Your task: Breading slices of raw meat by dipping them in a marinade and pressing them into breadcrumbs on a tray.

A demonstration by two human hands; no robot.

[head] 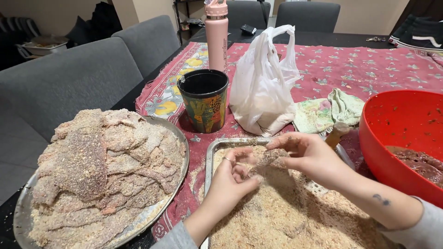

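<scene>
My left hand (230,180) and my right hand (308,156) meet over a metal tray of breadcrumbs (210,159). Together they hold a thin crumb-coated piece of meat (267,159) just above the crumbs. The left fingers, with a ring on one, pinch its lower end; the right fingers pinch its upper end. A round metal platter (182,159) at the left carries a tall heap of breaded meat slices (104,166). At the right, a red bowl (397,120) holds dark raw meat (422,163).
A patterned cup (204,100), a pink bottle (216,34) and a white plastic bag (264,85) stand behind the tray on a red floral cloth (350,64). A folded green towel (330,110) lies beside the bag. Grey chairs line the left side.
</scene>
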